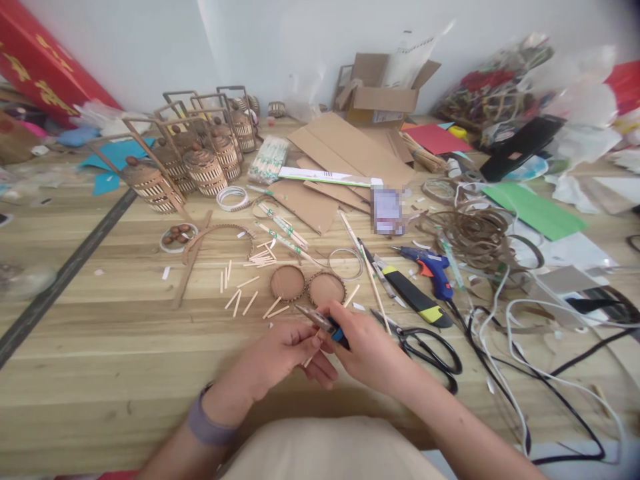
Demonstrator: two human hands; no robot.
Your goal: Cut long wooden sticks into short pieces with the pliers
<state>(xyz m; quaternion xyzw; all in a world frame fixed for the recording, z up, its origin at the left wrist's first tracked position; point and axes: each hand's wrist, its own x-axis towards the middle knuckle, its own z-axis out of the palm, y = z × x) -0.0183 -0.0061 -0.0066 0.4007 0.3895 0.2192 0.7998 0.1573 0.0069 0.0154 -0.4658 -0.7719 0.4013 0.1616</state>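
Observation:
My right hand (pixel 367 347) grips a pair of small cutting pliers (pixel 320 320) with blue handles, jaws pointing left and away. My left hand (pixel 280 357) pinches a thin wooden stick (pixel 309 360) right beside the pliers' jaws. Both hands meet just above the wooden tabletop (pixel 100 347), close to my body. Just beyond them lie two round cardboard discs (pixel 306 285) edged with stick pieces, and several short cut sticks (pixel 240 293) are scattered to their left.
Black scissors (pixel 430 347), a yellow-black utility knife (pixel 413 297) and a blue glue gun (pixel 433 267) lie to the right among cables (pixel 520 373). Several small wooden lantern-like baskets (pixel 195 163) stand at the back left. Cardboard sheets (pixel 340 153) and a box (pixel 383 93) sit behind.

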